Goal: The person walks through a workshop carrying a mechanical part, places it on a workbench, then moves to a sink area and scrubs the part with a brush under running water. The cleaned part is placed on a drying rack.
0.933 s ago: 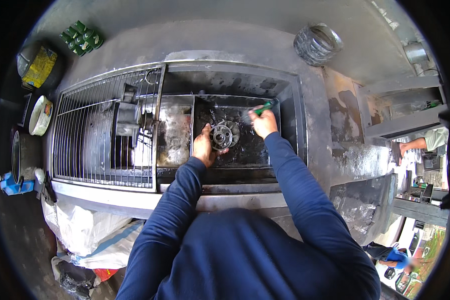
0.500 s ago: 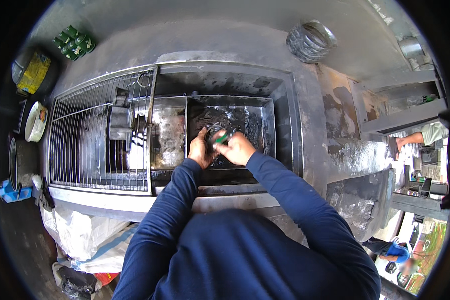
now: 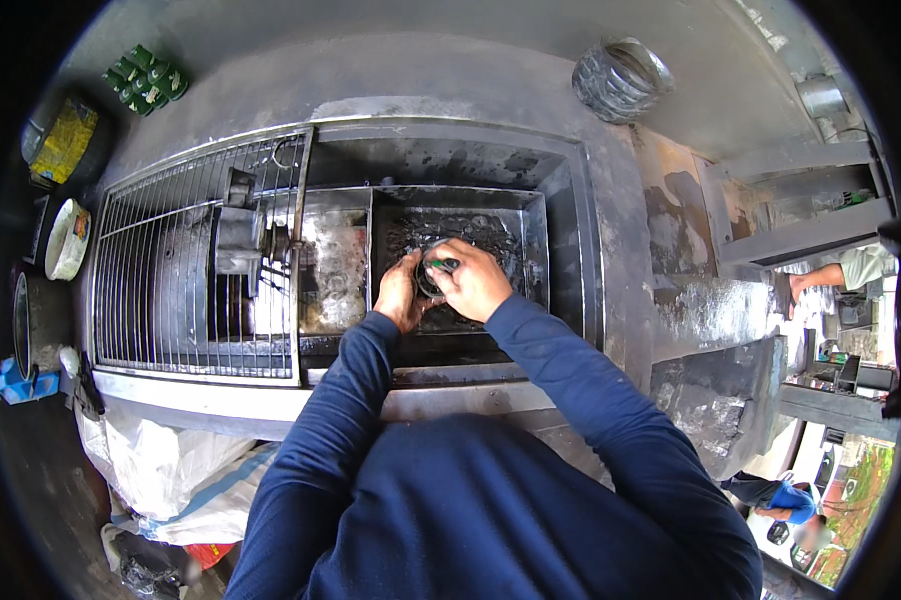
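Over a dark metal tray point(image 3: 543, 240) my two hands work close together. My left hand point(image 3: 397, 292) is closed round the left side of a small round metal part point(image 3: 427, 286), whose far side is partly hidden. The fingers of my right hand point(image 3: 477, 284) are wrapped round a slim tool with a green and black handle point(image 3: 440, 264); its working end rests at or inside the round part and is too blurred to tell. Dark wet liquid and debris lie in the tray under both hands.
Left of the tray, a wire rack point(image 3: 150, 290) carries a greasy metal machine part point(image 3: 238, 240). Green bottles point(image 3: 147, 82) and a coiled metal roll point(image 3: 622, 80) stand on the far ledge. A white tub point(image 3: 67, 240) and white sacks point(image 3: 160, 465) lie left. Another person point(image 3: 792, 503) is far right.
My right hand has turned and shifted slightly up, bringing the green-handled tool closer over the round part. My left hand stays nearly in place.
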A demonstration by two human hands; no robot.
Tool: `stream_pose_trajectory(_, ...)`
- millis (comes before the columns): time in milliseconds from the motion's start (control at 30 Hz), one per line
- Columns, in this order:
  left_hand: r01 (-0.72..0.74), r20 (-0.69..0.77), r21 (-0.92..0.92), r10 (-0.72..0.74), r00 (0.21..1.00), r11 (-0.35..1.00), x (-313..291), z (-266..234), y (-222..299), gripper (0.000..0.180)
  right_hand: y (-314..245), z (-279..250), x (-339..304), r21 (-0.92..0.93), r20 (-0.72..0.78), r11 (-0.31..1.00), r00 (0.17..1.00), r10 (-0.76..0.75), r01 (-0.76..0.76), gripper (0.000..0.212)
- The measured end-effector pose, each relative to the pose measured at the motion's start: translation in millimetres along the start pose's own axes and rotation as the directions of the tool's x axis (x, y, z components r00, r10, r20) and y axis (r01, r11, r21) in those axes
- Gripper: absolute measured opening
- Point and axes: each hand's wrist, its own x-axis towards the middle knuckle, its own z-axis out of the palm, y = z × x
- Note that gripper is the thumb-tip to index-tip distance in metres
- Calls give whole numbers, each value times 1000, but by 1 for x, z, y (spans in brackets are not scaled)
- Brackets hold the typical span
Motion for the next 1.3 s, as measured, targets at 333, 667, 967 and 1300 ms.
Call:
stream_pose_trajectory(333,-295,-60,259,320,945,920,6,-3,-11,31,14,21,-10,151,-178,912,897,404,-381,7)
stream_pose_trajectory(667,-117,-22,-6,117,993,993,4,-16,2,38,38,-20,-6,643,-156,498,538,828,-581,19)
stream_pose_trajectory(967,84,-96,-58,-90,991,995,0,0,-3,44,2,33,-24,587,-176,700,779,602,-407,22)
stream_pose_trajectory(1300,39,167,-475,47,985,879,0,-18,10,53,124,30,-35,821,-87,200,229,970,-535,31)
